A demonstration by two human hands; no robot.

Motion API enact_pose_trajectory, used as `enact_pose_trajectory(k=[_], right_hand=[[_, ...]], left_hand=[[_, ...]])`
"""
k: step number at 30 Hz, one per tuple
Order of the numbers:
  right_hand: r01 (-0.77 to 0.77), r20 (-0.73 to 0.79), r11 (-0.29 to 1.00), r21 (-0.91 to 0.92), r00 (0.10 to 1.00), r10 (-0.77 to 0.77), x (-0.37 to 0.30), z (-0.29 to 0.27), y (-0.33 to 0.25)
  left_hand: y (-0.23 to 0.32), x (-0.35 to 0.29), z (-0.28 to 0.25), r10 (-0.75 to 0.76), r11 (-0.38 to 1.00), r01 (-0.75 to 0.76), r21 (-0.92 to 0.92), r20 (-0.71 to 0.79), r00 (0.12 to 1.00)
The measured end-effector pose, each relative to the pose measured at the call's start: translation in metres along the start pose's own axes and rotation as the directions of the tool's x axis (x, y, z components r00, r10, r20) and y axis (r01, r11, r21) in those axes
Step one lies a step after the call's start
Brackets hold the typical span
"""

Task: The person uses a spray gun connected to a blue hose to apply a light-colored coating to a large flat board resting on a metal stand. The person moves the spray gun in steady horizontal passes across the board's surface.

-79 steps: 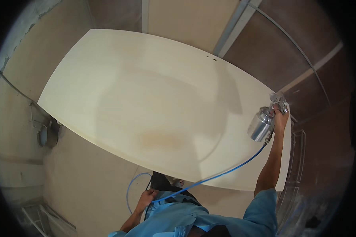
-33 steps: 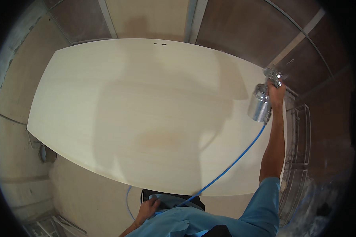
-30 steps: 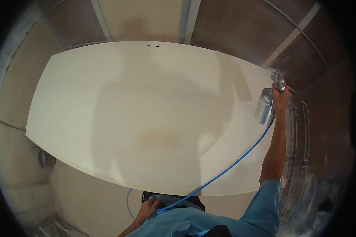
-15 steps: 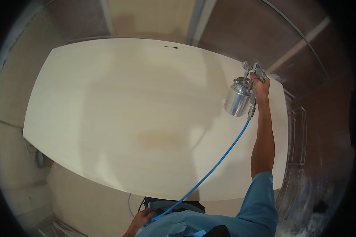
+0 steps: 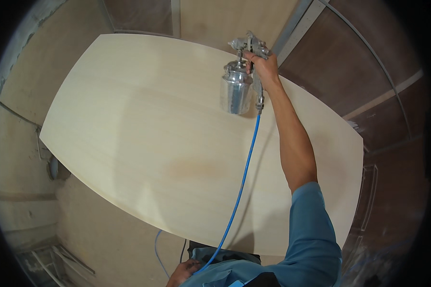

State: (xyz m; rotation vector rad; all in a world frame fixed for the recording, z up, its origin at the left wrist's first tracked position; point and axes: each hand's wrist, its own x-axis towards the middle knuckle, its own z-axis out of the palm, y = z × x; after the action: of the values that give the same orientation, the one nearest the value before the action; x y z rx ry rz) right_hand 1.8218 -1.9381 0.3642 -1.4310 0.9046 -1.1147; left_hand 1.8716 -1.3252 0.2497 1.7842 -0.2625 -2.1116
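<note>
Right hand [image 5: 268,71] wrapped firmly around spray gun [image 5: 236,90], over panel's [image 5: 81,110] far side; left hand [image 5: 183,272], near, beside hose [image 5: 243,182], its grip indeterminable.

Your left head-worn fisheye looks steeply down and ahead over your blue shirt [image 5: 313,239], near enough that the pale panel [image 5: 167,124] fills most of the middle, with walls [image 5: 340,67] bending around the rim.

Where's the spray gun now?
In the head view, the spray gun is near the top, slightly right of centre, in the right hand's grip, by the far edge of the pale panel, above the blue hose.
</note>
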Motion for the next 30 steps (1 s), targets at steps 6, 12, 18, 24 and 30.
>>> enact_pose_trajectory(k=[6, 12, 18, 24, 30], right_hand=[[0.075, -0.007, 0.989, -0.127, 0.997, -0.076, 0.011, -0.01, -0.006], [0.053, -0.106, 0.968, -0.245, 0.991, -0.081, 0.005, -0.036, 0.005], [-0.039, -0.194, 0.901, -0.433, 0.98, -0.051, -0.001, -0.055, 0.015], [-0.013, -0.284, 0.889, -0.458, 0.95, -0.132, 0.01, -0.093, 0.031], [-0.024, -0.267, 0.805, -0.593, 0.949, -0.168, -0.001, -0.153, -0.017]], left_hand=[[-0.006, 0.025, -0.012, 0.209, 0.908, -0.27, 0.319, 0.212, 0.955], [0.017, 0.022, -0.064, 0.223, 0.869, -0.262, 0.419, 0.14, 0.965], [0.031, 0.006, -0.07, 0.105, 0.958, -0.109, 0.263, 0.031, 0.994], [-0.01, -0.006, -0.053, 0.106, 0.994, -0.104, 0.03, -0.07, 0.992], [-0.012, 0.007, -0.029, 0.07, 0.992, -0.07, 0.107, 0.006, 0.998]])
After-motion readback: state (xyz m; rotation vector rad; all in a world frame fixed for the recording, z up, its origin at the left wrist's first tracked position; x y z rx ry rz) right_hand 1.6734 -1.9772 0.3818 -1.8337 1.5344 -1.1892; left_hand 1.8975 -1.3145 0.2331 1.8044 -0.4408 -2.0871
